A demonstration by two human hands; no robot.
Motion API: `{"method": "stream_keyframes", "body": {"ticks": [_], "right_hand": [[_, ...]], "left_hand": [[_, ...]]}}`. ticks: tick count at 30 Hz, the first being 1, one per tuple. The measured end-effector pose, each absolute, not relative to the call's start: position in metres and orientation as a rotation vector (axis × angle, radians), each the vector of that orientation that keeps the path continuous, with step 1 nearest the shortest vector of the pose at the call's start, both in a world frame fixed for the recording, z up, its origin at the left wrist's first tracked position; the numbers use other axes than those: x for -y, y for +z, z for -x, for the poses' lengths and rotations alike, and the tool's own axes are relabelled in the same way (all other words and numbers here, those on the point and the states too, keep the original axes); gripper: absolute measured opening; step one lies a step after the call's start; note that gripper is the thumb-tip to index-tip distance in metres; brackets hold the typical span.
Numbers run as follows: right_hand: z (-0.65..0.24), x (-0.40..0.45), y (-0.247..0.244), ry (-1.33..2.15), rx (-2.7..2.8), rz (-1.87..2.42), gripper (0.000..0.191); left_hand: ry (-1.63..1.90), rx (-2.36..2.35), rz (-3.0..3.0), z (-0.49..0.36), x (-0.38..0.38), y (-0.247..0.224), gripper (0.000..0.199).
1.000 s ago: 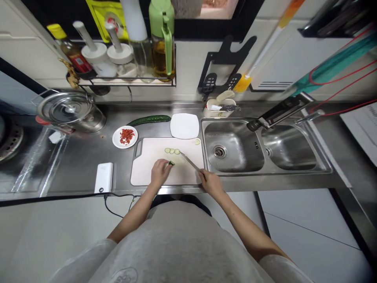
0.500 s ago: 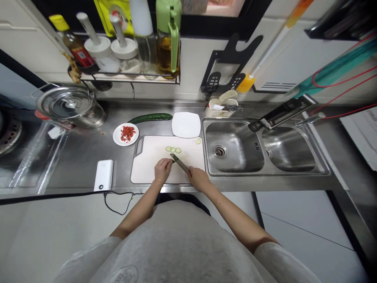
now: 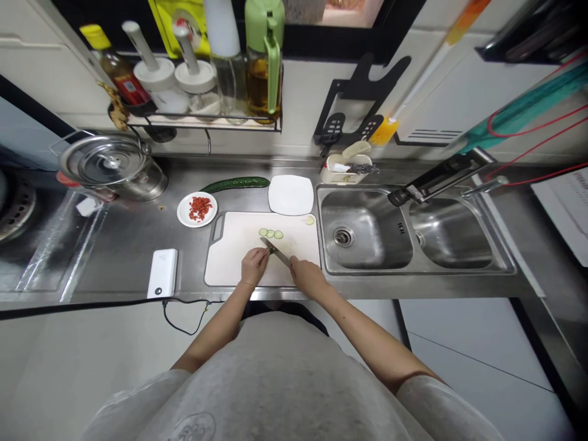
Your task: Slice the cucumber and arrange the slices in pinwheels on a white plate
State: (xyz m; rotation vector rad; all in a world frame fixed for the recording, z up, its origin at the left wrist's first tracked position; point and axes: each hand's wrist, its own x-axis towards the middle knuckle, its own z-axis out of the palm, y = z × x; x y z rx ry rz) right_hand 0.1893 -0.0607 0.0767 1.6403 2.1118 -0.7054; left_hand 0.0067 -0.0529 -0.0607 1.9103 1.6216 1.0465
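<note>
My right hand (image 3: pixel 307 277) is closed round the handle of a knife (image 3: pixel 282 256), its blade slanting to the far left over the white cutting board (image 3: pixel 225 263). With its fingers pinched, my left hand (image 3: pixel 254 266) holds a small dark green piece of cucumber (image 3: pixel 271 248) against the blade; the hand partly hides it. Just beyond the knife tip, several pale cucumber slices (image 3: pixel 271 234) lie in a row. Another slice (image 3: pixel 310 220) rests near the board's far right corner. A whole cucumber (image 3: pixel 236 183) lies behind the board.
A white square plate (image 3: pixel 291 196) sits behind the board, and a round plate (image 3: pixel 182 212) of red pieces (image 3: pixel 200 209) stands to the left. A double sink (image 3: pixel 367 266) adjoins the right side. Farther left are a white power bank (image 3: pixel 162 269) and a lidded steel pot (image 3: pixel 147 177).
The knife and my right hand have shifted slightly left, so the blade reaches farther past the cucumber piece. My left hand stays nearly in place.
</note>
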Motion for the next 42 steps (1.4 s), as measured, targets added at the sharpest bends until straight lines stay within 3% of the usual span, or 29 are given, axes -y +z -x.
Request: {"method": "stream_keyframes", "body": {"ticks": [42], "right_hand": [[-0.184, 0.049, 0.069, -0.637, -2.140, -1.511, 0.027]], "left_hand": [[1.106, -1.582, -1.940, -0.007, 0.054, -0.064, 0.020]]}}
